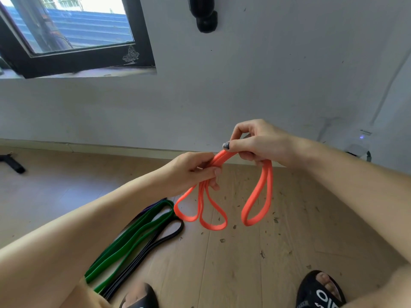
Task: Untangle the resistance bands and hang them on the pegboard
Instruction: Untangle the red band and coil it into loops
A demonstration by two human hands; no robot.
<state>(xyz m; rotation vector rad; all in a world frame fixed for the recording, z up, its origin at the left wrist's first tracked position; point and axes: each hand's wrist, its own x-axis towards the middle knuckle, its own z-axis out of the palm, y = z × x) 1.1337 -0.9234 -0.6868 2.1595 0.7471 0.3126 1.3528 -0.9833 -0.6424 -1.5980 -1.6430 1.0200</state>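
Both hands are gripping the orange band [258,194]: my left hand [191,170] is bunching smooth rubbery loops, my right hand [255,143] is pinching its arch. Below it, flat green band [133,232] and black band [164,237] are lying on the wooden floor [266,252].

Bare forearms without sleeves, dark polish on one thumbnail [226,145], and black slide sandals [320,290] with white lettering.

Daylight enters through the window [66,25] at upper left; the glass is overexposed at its top edge. Illumination on the wall [289,74] and floor [244,263] is bright, even and diffuse, with shadows faint. Wide-angle distortion bends the skirting line and stretches both forearms at the lower corners. Focus is slightly soft throughout.
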